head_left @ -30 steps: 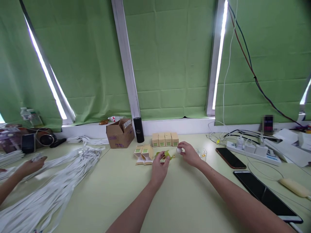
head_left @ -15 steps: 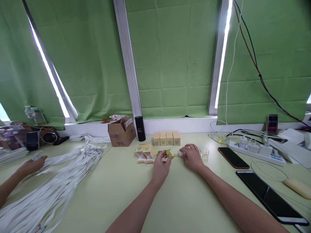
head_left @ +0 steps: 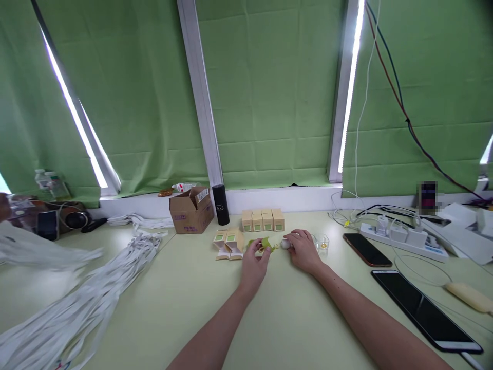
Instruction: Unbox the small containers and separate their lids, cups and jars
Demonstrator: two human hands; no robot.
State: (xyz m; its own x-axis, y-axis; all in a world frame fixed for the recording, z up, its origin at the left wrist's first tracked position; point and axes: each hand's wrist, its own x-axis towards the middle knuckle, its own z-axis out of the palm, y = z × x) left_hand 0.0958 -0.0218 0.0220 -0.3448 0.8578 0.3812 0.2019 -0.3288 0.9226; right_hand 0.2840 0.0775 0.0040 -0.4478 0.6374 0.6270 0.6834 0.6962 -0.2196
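My left hand (head_left: 256,259) pinches a small, limp yellow-green piece (head_left: 265,243), with a small gold-coloured bit at its right end; its exact kind is too small to tell. Just to the right, my right hand (head_left: 302,249) closes its fingers around a small white rounded object (head_left: 286,243) at table level. A clear container (head_left: 322,242) with something gold-coloured in it stands beside my right wrist. Two opened kraft boxes (head_left: 228,244) with green labels lie left of my left hand. Behind the hands is a row of several closed kraft boxes (head_left: 263,220).
A cardboard carton (head_left: 191,210) and black cylinder (head_left: 221,205) stand at the back. White straps (head_left: 96,288) spread across the left side. Two phones (head_left: 367,250), a power strip (head_left: 404,242) and loose cables lie right. White straps at far left are blurred by motion.
The other person's hand at far left has left its spot, and a bundle of white straps is lifted there. My hands and the pieces in them have hardly moved.
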